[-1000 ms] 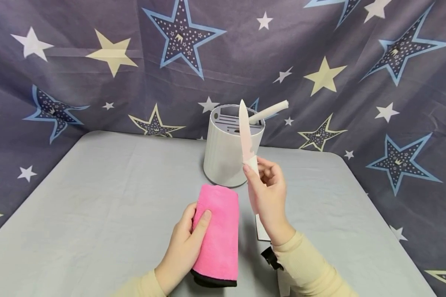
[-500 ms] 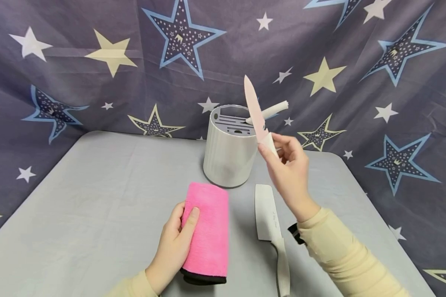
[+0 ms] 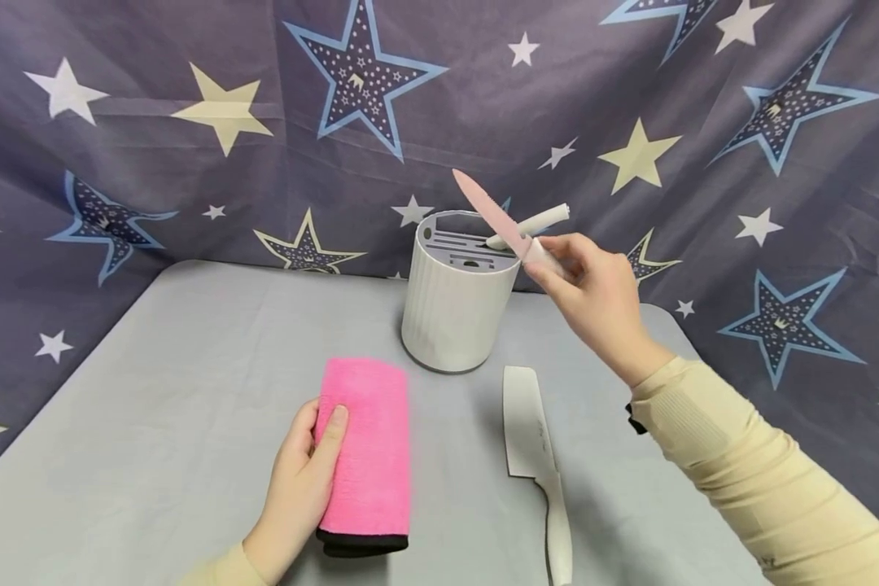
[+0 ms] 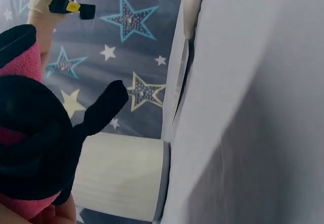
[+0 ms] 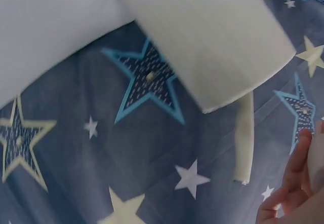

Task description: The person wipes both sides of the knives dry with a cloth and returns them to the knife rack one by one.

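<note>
My right hand [image 3: 593,293] grips the white handle of a knife [image 3: 487,207] with a pale pink blade. The blade points up and to the left, overlapping the rim of the white knife block [image 3: 457,317] in the head view. My left hand [image 3: 303,472] holds a folded pink towel [image 3: 366,448] with black edging, thumb across its front. In the left wrist view the towel's black edging [image 4: 35,138] fills the near left. The right wrist view shows only part of my right hand [image 5: 293,193] at its edge, with the blade out of frame.
A white-handled cleaver [image 3: 529,427] lies on the grey-covered table [image 3: 154,423], right of the towel. Another white handle [image 3: 545,218] sticks out of the block's slotted top, slanting right. A star-patterned curtain [image 3: 483,98] hangs behind the table.
My right hand has moved up and to the right with the knife, and the blade now tilts further left. The cleaver has come into full view. My left hand has shifted left with the towel.
</note>
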A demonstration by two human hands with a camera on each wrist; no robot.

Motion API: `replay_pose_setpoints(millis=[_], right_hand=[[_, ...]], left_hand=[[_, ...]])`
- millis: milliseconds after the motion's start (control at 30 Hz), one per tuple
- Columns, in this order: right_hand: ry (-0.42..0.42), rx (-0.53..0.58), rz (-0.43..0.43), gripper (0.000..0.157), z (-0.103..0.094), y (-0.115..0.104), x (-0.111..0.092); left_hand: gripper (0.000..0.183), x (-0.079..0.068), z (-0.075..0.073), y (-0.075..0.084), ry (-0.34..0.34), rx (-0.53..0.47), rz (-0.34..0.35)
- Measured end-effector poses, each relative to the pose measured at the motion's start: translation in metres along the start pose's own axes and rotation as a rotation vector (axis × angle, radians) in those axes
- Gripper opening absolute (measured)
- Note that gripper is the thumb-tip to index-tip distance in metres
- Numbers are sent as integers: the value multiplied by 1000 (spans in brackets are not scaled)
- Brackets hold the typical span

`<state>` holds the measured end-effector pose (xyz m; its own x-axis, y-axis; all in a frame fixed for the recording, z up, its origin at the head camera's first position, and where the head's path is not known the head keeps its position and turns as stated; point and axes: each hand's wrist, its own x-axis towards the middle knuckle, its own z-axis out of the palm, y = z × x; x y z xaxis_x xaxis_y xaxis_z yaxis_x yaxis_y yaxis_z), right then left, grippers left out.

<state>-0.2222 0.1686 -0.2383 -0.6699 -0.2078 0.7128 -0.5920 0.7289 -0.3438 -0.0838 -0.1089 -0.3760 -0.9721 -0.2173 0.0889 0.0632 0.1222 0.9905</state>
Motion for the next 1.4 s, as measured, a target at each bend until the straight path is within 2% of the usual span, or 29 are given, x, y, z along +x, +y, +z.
replay_pose_setpoints(millis=[200, 300, 467, 733, 1067, 1167, 1400], right_hand=[[-80, -252, -103, 24, -9, 5, 18], [-121, -377, -183, 22, -12, 8, 26], [-111, -506, -343, 20, -12, 12, 41], [-130, -582, -514, 24, -13, 13, 63], [-161, -608, -647, 23, -11, 14, 82], [-172, -620, -669, 27, -12, 12, 87], [-229, -630, -662, 31, -15, 7, 95]], left_hand=[[33, -2, -4, -3, 0, -13, 13], [32, -3, -4, -4, -2, -23, 19], [32, -5, -2, -5, -11, -35, 1], [32, -7, 0, -4, -24, -54, -26], [31, -5, 3, -4, -29, -38, -7], [31, -6, 3, -5, -34, -42, -4], [31, -6, 3, -4, -30, -43, -12]])
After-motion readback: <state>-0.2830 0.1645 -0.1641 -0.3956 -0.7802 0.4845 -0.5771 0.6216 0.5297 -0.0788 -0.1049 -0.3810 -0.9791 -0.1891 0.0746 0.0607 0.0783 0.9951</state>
